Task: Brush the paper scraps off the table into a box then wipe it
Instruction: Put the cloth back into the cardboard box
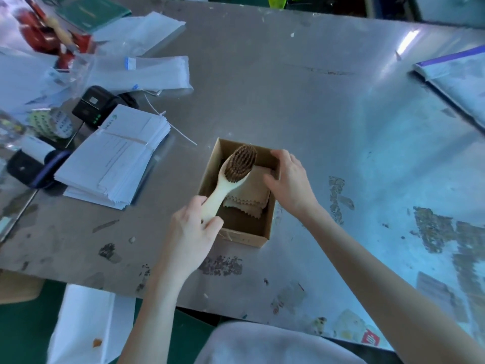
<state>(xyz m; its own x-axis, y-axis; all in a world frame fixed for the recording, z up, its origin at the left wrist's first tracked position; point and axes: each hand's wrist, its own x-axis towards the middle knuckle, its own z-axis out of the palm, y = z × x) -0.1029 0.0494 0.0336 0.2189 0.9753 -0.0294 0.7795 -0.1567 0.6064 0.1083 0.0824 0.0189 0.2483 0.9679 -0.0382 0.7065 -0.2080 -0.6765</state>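
Left hand point(193, 227) grips the brush point(231, 177) bristles-up over the open box point(242, 239) on the table point(301, 101); right hand point(290, 179), loosely open, steadies the box's side; sweeping apparently follows, bristles turned down.

a stack of white printed sheets point(115, 156) is seen left of centre, fanned slightly at its edges. just above it a small black device point(95, 105) with green lights is partly covered by the stack. clear plastic sleeves point(147, 72) are spread across the upper left, and a green booklet point(91, 10) lies at the top left edge. red objects point(49, 35), blurred, are found in the upper left corner. a clear bag with a blue strip point(456, 74) is placed at the right edge.
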